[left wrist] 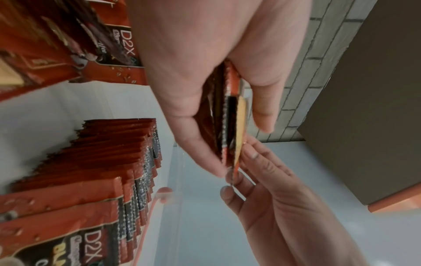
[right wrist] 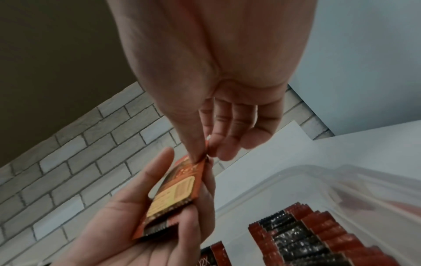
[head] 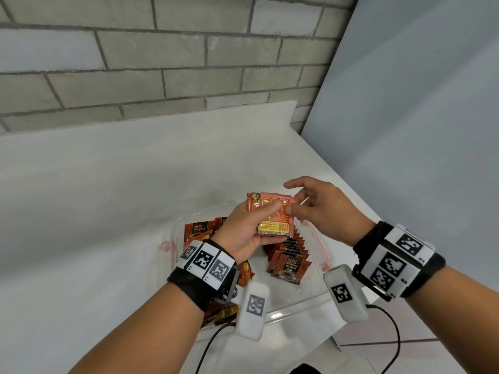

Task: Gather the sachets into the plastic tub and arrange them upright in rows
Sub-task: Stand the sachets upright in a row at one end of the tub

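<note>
Holding a small stack of orange foil coffee sachets (head: 272,217) above the clear plastic tub (head: 318,290), the left hand (head: 243,233) clasps them while the right hand (head: 321,209) pinches the front sachet's top corner. Squaring the stack seems the step in hand. Next it probably needs lowering upright beside the standing row of sachets (head: 290,255) in the tub.

Grey brick wall (head: 162,49) behind white counter (head: 94,198); pale panel (head: 418,103) rt.

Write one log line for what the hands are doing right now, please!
left hand: holds sachet stack above plastic tub | right hand: pinches top sachet's edge | row of sachets: upright in tub
</note>
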`<state>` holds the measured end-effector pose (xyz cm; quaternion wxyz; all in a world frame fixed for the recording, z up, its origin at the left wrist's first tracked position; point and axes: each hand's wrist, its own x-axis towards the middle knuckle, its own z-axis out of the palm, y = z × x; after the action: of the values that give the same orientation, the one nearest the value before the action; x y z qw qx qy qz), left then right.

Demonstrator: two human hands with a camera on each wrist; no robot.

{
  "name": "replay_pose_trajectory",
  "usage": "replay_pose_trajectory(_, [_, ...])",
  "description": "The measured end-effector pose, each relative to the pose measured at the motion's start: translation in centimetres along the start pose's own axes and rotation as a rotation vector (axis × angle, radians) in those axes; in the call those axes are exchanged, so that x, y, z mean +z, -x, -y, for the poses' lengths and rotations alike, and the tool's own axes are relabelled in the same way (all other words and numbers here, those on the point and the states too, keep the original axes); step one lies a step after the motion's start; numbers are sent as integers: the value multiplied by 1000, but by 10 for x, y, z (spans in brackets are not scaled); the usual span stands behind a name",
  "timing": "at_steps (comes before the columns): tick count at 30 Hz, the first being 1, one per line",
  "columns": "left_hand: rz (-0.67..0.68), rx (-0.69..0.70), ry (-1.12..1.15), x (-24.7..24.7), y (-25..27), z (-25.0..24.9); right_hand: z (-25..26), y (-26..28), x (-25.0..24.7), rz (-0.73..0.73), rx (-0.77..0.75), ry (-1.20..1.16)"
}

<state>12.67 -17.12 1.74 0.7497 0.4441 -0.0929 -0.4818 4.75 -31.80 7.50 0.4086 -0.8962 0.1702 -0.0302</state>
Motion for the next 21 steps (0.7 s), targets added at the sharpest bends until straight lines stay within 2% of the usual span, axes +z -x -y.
replay_pose_trajectory(5, [-90,2,132,-3,-6,-2,1,-1,-4,-221,-85,-28])
replay_pose_trajectory(7, [-106,24,200,-3,-6,-3,2,4,-2,-203,-149,2])
replay_pose_trajectory(10, [-99,74,281,-2,-5,-5,0,12,6,-64,-214,150])
replay_pose_trajectory(12, [-121,101,274,-3,-6,-4,1,14,7,58,-156,195])
replay_pose_trajectory(14, [-133,141,258,-4,-6,-4,1,14,7,130,-48,128])
replay_pose_trajectory(18, [-132,179,282,-6,-7,-3,0,13,10,99,211,-231])
replay_pose_trajectory(21, [-110,167,257,-5,-7,-3,1,12,10,75,258,-353])
